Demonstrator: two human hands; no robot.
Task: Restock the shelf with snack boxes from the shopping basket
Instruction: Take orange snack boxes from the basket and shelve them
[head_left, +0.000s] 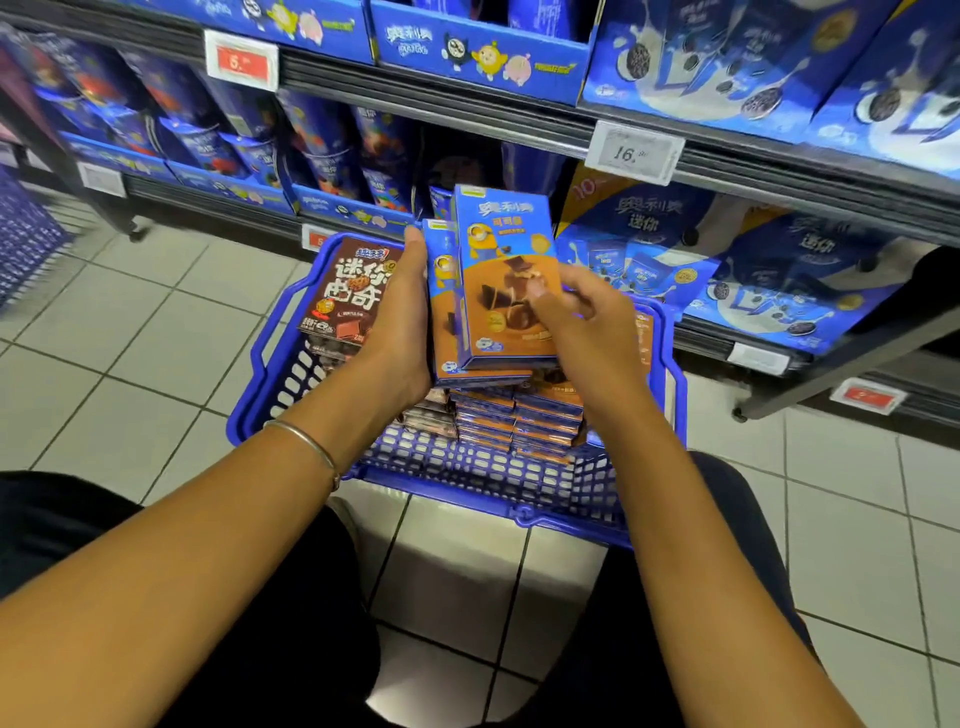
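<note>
Above the blue shopping basket (467, 467) I hold a small upright bundle of blue-and-orange snack boxes (498, 260). My left hand (402, 322) grips the bundle's left side, with a bangle on that wrist. My right hand (576, 317) presses its thumb on the front box's lower right. Inside the basket lie stacks of several more orange boxes (524, 415) and a brown cookie box (353, 291) standing at the far left. The shelf (467, 109) of blue snack packs rises just behind the basket.
The basket sits on a white tiled floor (130, 338) between my knees. Price tags (636, 151) hang on the shelf rails. Large blue cookie cartons (753, 270) fill the lower right shelf. Another blue crate (26, 239) stands at the far left.
</note>
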